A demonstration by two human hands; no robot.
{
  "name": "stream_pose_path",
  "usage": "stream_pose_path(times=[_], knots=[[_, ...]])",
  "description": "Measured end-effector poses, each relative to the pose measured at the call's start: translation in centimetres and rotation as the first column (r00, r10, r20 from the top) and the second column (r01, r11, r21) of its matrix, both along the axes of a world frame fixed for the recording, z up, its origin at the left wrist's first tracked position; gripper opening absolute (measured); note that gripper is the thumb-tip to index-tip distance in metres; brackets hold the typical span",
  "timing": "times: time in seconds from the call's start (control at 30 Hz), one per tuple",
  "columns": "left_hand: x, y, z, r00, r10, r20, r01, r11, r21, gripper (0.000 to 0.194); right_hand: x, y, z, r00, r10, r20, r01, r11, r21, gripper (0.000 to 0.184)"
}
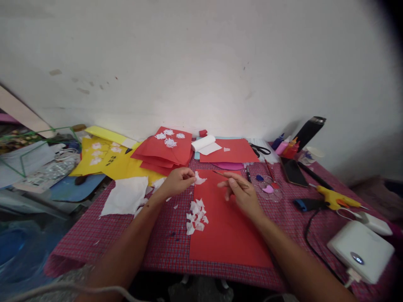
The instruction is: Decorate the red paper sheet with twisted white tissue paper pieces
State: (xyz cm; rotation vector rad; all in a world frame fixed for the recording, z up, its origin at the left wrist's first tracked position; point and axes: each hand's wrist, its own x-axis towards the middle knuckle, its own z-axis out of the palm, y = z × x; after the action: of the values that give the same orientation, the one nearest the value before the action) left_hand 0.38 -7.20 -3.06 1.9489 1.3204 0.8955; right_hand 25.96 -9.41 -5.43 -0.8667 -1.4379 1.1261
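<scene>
A red sheet of paper [234,235] lies on the tablecloth in front of me. At its upper left edge my left hand [178,181] is closed, fingertips pinching a small torn piece of white tissue paper [200,179]. Over the upper part of the sheet, my right hand [241,193] grips a thin brown stick that looks like a paintbrush [222,173], its tip pointing left toward the tissue piece. Below the left hand, a cluster of crumpled white tissue scraps [197,216] rests across the sheet's left edge. A larger white tissue sheet [126,196] lies farther left.
Behind are red sheets with white paper flowers [170,143], a white tissue roll [204,144] and black scissors [260,149]. On the right sit a plastic palette with paint [268,189], a phone [294,172], a yellow glue gun [338,197], a black flask [310,132] and a white power bank [362,249].
</scene>
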Motion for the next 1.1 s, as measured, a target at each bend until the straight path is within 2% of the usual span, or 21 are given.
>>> stream_pose_path(times=[0.1, 0.2, 0.27, 0.43, 0.57, 0.77, 1.1], knots=[[0.4, -0.6, 0.4, 0.998, -0.063, 0.03, 0.064, 0.998, -0.016, 0.018, 0.0, -0.2, 0.1, 0.991, -0.045, 0.124, 0.037, 0.997, 0.063, 0.021], [1.0, -1.3, 0.8, 0.993, -0.114, 0.033, 0.115, 0.993, -0.018, 0.017, -0.2, -0.4, 0.3, 0.963, -0.037, 0.267, 0.004, 0.992, 0.126, 0.021], [1.4, -1.7, 1.0, 0.99, -0.139, 0.038, 0.14, 0.989, -0.037, 0.017, -0.5, -0.6, 0.3, 0.953, 0.002, 0.304, -0.046, 0.989, 0.139, 0.024], [1.8, -2.1, 1.2, 0.985, -0.172, 0.031, 0.174, 0.983, -0.063, 0.018, -1.1, -0.8, 0.2, 0.937, 0.032, 0.347, -0.084, 0.987, 0.135, 0.002], [1.3, -1.6, 1.1, 0.994, -0.107, -0.019, 0.107, 0.994, -0.026, 0.02, -0.9, -0.6, 0.0, 0.945, 0.024, 0.325, -0.074, 0.987, 0.143, 0.004], [0.1, -0.4, 0.8, 0.996, 0.07, -0.049, -0.068, 0.997, 0.048, 0.019, -0.5, -0.4, -0.1, 0.959, 0.023, 0.282, -0.055, 0.993, 0.107, 0.004], [0.0, -0.3, 0.1, 0.987, 0.074, 0.143, -0.058, 0.992, -0.11, 0.024, -0.3, -0.2, -0.5, 0.971, 0.037, 0.238, -0.055, 0.996, 0.07, 0.006]])
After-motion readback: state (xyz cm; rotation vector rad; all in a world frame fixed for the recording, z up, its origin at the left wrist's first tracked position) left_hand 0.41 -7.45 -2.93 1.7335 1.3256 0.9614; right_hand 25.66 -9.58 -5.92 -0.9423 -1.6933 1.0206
